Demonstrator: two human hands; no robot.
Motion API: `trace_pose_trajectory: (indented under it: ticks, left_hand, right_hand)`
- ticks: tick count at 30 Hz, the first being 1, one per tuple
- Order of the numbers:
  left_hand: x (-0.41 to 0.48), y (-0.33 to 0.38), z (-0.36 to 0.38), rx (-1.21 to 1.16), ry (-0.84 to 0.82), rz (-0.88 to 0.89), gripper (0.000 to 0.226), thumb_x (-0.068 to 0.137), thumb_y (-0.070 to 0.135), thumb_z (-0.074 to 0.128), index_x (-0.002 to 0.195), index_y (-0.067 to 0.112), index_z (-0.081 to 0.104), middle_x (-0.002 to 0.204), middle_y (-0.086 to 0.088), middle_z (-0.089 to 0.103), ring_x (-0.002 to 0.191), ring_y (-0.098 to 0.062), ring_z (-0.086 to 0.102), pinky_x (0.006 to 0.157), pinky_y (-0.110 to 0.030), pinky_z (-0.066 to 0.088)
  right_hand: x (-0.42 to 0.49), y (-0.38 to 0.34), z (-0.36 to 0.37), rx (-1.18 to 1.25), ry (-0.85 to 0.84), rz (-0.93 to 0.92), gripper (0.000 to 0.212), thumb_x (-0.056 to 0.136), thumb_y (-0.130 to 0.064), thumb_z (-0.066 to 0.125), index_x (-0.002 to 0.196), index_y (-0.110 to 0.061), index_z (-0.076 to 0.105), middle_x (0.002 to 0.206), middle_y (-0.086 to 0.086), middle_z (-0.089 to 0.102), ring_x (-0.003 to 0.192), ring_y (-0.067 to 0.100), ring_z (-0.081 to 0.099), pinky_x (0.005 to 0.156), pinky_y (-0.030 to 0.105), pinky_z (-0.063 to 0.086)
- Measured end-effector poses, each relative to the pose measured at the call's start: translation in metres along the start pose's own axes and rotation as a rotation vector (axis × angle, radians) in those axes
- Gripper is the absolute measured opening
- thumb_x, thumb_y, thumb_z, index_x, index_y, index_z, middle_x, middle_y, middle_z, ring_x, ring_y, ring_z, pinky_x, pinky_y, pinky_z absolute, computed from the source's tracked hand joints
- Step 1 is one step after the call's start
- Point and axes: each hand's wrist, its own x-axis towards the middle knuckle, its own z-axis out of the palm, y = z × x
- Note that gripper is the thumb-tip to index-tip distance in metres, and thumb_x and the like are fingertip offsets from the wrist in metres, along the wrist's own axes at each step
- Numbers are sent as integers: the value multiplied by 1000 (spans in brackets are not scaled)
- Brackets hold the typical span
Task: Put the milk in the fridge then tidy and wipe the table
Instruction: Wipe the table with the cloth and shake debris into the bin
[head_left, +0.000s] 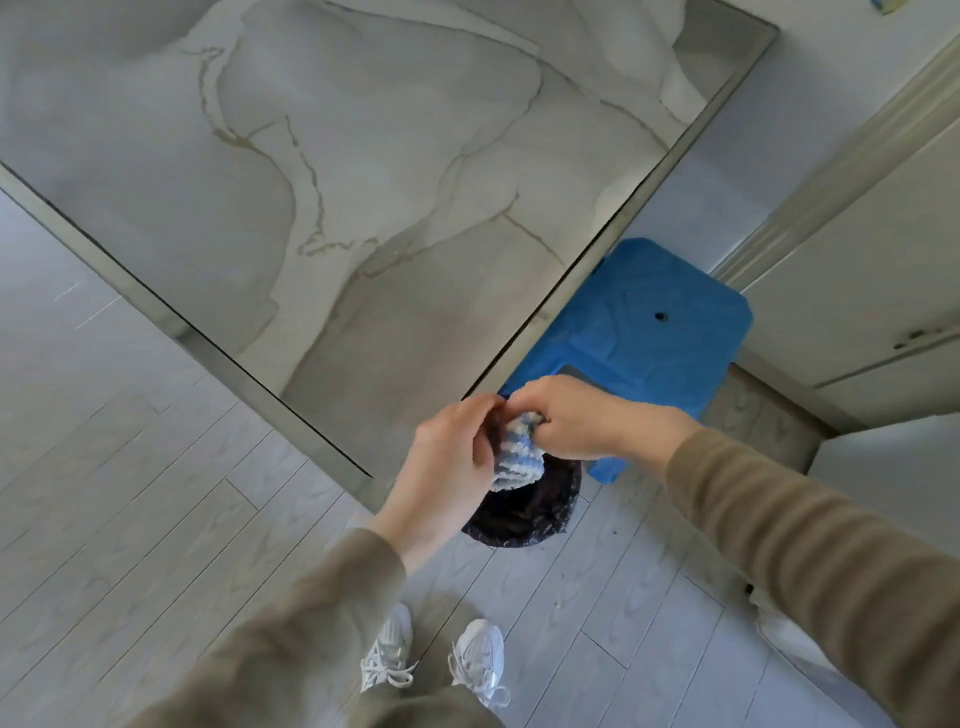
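Note:
A blue and white striped cloth (517, 460) hangs bunched between both hands, just past the near corner of the marble table (322, 171). My right hand (566, 421) grips its upper end with curled fingers. My left hand (449, 452) holds its left side, fingers curled round it. The cloth hangs directly over a bin lined with a black bag (524, 514) on the floor. No milk is in view.
A blue plastic stool (639, 338) stands by the table's right edge, beyond the bin. White cabinet doors (872, 291) fill the right side. Pale wood-look floor (156, 493) lies to the left and below, with my white sneakers (431, 660) near the bottom.

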Motion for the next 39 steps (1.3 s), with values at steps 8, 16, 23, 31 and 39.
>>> trace_pose_trajectory:
  ticks: [8,16,23,31,39]
  left_hand:
    - [-3,-41,96,-100,-42,-1,61,77,14,56,136,17,38,136,0,45,128,-20,44,104,-43,41]
    - [46,-143,150,-5,-7,-50,15,84,9,63,99,9,67,91,-5,69,83,-21,63,66,-20,41]
    - [92,-192,173,475,-178,-6,26,86,37,60,85,11,62,73,-2,62,67,-20,55,56,-27,37]
    - [118,-277,243,381,-301,-22,13,90,6,52,86,0,64,71,-11,63,72,-26,60,65,-28,43]
    - [113,-295,254,414,-316,-33,14,90,11,50,99,4,59,80,-13,63,77,-30,58,65,-35,43]
  right_hand:
    - [-4,69,31,394,225,121,36,73,14,41,91,-2,67,89,14,65,83,15,54,72,20,43]
    - [30,158,102,526,400,254,12,78,-8,68,87,-4,62,83,11,59,78,19,54,67,28,41]
    - [82,217,147,359,385,367,16,83,-13,63,70,-7,55,69,6,54,57,12,60,58,21,44]
    - [160,271,250,575,564,531,10,83,-6,57,79,0,63,66,4,51,64,14,44,57,28,31]
    - [162,290,266,552,537,520,26,85,-4,49,63,-17,48,66,-1,52,67,18,55,51,17,39]
